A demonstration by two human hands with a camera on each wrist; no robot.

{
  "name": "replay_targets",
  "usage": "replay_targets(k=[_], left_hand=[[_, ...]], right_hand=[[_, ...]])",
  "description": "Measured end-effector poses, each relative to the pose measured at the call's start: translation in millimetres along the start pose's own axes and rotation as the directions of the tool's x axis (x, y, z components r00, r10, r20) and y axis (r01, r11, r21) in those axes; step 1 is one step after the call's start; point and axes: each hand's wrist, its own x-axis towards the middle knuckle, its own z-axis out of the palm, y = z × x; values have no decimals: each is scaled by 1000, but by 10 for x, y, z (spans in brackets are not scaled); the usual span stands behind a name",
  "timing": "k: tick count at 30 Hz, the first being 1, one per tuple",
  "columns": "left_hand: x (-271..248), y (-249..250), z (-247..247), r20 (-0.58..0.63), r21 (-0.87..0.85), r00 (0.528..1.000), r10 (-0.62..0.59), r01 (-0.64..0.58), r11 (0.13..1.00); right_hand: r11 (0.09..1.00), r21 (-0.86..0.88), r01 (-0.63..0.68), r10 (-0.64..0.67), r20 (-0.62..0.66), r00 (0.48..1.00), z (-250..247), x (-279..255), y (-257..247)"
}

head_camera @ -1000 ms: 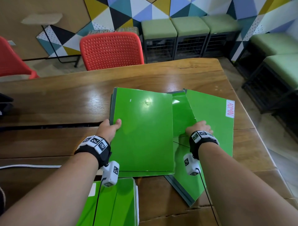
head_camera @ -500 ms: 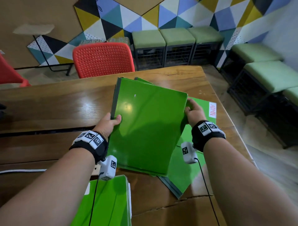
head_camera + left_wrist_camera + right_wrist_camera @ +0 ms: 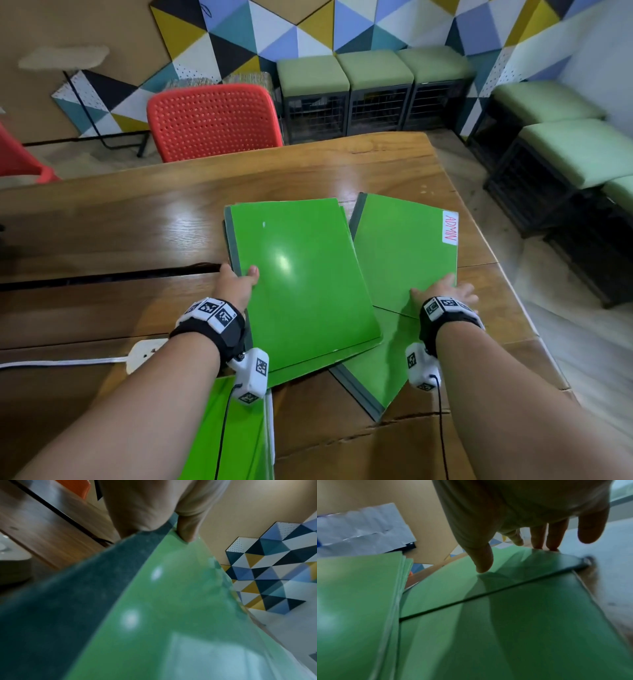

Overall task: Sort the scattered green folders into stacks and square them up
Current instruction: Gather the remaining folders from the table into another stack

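Note:
A small stack of green folders (image 3: 301, 274) lies on the wooden table (image 3: 120, 222). My left hand (image 3: 239, 279) pinches its dark spine edge (image 3: 102, 588), thumb on top of the cover. To the right lies a folder with a white ADMIN label (image 3: 404, 246), partly over another green folder (image 3: 373, 373) turned at an angle. My right hand (image 3: 445, 291) hovers with spread, straight fingers (image 3: 539, 539) over the near corner of the ADMIN folder (image 3: 488, 585), fingertips at its edge. Another green folder (image 3: 239, 438) lies near me under my left forearm.
A white power strip (image 3: 144, 353) with its cable lies left of my left wrist. The table's right edge (image 3: 507, 274) runs close to the ADMIN folder. A red chair (image 3: 212, 120) stands behind the table, green stools (image 3: 373, 68) along the walls.
The stack, lifted and tilted in both hands half a second ago, now lies flat on the table. My right hand let go of it and moved right over the ADMIN folder.

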Motion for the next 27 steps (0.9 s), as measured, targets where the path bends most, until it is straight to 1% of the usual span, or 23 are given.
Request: replay_targets(k=[2,5,7,9,11,13,14,16,18,20,23,24,25,26,27], left_hand=[[52,-70,-26,2,-9,1000,-15,15,1000],[82,-111,-65,16,-53,999,-44,45,998],[101,-97,-99,27,-73,998,-63,64,995],[146,-83,-144,30,-86,997,-73,75,993],[166,-55,-176,52,-101,995,-81,86,991],[177,-53,-172,77,-112,993,-87,95,989],[165,-66,-158,90,-126,992,-88,99,987],[94,-100,-89,136,-176,983,-126,149,973],[-31,-134,25,193,-228,968,-161,204,952],[-183,-213,186,212,-202,948,-237,280,938],[-314,-302,427,265,-113,924,-276,314,943],[-345,-333,510,265,-83,921,-284,316,945],[-423,-318,566,281,-26,907,-315,335,942],[-514,-311,620,290,41,904,-314,316,948],[-596,-281,664,304,27,878,-369,380,925]], right_hand=[[1000,20,-15,15,-15,1000,10,28,-34],[994,74,-79,79,11,997,-12,62,-75],[990,102,-94,93,18,996,-50,63,-124],[984,177,-34,32,13,999,-78,58,-195],[957,281,78,-90,30,996,-102,39,-252],[917,357,178,-209,48,977,-166,-5,-290],[898,386,210,-245,43,969,-206,-20,-303],[872,405,274,-303,6,953,-305,-56,-318],[870,371,326,-355,12,935,-373,-93,-312],[888,299,349,-385,68,920,-369,-118,-275],[912,152,380,-402,160,902,-225,-136,-154],[916,87,391,-400,182,898,-167,-153,-120],[916,22,400,-397,187,898,-103,-167,-91],[917,-30,398,-387,181,904,-48,-187,-77],[916,-58,396,-382,170,908,5,-197,-76]])
